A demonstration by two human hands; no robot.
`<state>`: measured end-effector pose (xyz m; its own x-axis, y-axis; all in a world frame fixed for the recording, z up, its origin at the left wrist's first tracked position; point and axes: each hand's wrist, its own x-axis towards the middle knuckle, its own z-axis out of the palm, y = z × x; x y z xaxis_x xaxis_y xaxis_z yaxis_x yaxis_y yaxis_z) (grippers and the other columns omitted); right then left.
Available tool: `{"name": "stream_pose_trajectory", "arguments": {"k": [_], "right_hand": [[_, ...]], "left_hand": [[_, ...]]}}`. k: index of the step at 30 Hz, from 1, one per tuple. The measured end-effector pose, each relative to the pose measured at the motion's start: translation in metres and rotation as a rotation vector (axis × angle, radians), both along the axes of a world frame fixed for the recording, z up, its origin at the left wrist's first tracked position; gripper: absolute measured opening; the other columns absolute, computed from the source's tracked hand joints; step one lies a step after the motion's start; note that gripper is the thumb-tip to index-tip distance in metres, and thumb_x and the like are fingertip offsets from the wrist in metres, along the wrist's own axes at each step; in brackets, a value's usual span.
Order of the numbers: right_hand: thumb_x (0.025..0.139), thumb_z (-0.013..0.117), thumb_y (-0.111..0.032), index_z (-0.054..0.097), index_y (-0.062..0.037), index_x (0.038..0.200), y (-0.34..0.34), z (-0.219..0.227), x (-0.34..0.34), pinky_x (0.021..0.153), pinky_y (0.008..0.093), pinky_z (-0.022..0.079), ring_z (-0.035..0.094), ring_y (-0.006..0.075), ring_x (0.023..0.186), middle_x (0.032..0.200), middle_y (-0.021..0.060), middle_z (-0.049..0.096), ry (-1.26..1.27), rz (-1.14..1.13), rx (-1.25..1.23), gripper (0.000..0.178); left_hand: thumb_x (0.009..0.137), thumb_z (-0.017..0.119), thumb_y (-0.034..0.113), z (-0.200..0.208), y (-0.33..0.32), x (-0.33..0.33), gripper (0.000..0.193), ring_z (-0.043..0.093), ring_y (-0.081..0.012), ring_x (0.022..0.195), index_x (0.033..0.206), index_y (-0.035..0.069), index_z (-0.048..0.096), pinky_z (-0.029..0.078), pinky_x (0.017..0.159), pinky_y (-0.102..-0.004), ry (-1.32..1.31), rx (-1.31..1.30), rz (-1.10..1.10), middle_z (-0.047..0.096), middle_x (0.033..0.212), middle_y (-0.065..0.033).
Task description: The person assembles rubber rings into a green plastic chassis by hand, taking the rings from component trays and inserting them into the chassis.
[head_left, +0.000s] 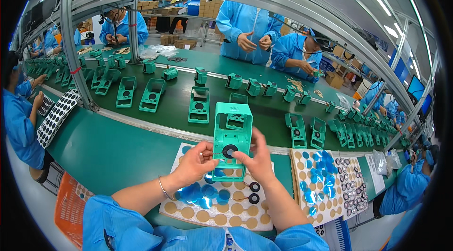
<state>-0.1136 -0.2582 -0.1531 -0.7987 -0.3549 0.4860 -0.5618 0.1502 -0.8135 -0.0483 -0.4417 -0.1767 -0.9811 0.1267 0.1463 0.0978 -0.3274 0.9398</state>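
Upright before me is a green plastic housing point(233, 130) with a large opening in its upper half. A black round part point(230, 150), which looks like a small speaker, sits in its lower half. My left hand point(194, 162) pinches the housing's lower left side, thumb in front. My right hand point(257, 159) wraps its right edge, with the thumb pressed on the black round part. Below lies a white sheet point(177, 210) with tan round pads point(203, 215), loose blue film discs point(200, 194) and two black round speakers point(254, 198) with wires.
Beyond the bench, a dark green conveyor point(179, 130) carries several green housings point(199, 104) and small green parts point(234, 81). To the right lie another pad sheet point(302, 194) and a tray of round parts point(351, 187). Metal framing point(73, 38) crosses overhead. Co-workers in blue sit around; an orange crate point(71, 208) stands left.
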Motion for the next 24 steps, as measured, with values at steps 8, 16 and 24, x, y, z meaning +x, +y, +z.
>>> {"name": "stream_pose_trajectory", "arguments": {"k": [8, 16, 24], "right_hand": [[0.081, 0.065, -0.018, 0.058, -0.0007, 0.102, -0.005, -0.017, 0.001, 0.078, 0.0266, 0.045, 0.055, 0.0107, 0.086, 0.094, 0.0047, 0.062, -0.622, 0.261, -0.166, 0.028], [0.082, 0.062, -0.024, 0.059, -0.0028, 0.097, 0.003, -0.025, -0.033, 0.074, 0.0267, 0.045, 0.056, 0.0119, 0.080, 0.087, 0.0039, 0.061, -0.618, 0.013, -0.136, 0.026], [0.080, 0.060, -0.021, 0.058, -0.0030, 0.087, 0.075, -0.038, -0.158, 0.042, 0.0279, 0.039, 0.051, 0.0146, 0.052, 0.072, 0.0075, 0.058, -0.641, -0.399, -0.105, 0.019]], "left_hand": [[0.080, 0.059, 0.004, -0.003, 0.005, 0.008, 0.027, 0.053, -0.0101, 0.087, 0.104, 0.001, 0.045, 0.045, 0.078, -0.0261, 0.115, -0.390, 0.139, 0.054, 0.095, -0.0054], [0.080, 0.064, 0.016, 0.002, -0.016, 0.006, 0.047, 0.057, -0.0154, 0.084, 0.120, 0.002, 0.043, 0.047, 0.075, -0.0282, 0.059, -0.523, 0.067, 0.055, 0.101, -0.0115], [0.075, 0.066, 0.013, -0.015, -0.064, 0.017, 0.029, 0.055, -0.0207, 0.086, 0.102, 0.003, 0.059, 0.047, 0.071, -0.0292, 0.252, -0.781, 0.317, 0.058, 0.098, -0.0106]]}}
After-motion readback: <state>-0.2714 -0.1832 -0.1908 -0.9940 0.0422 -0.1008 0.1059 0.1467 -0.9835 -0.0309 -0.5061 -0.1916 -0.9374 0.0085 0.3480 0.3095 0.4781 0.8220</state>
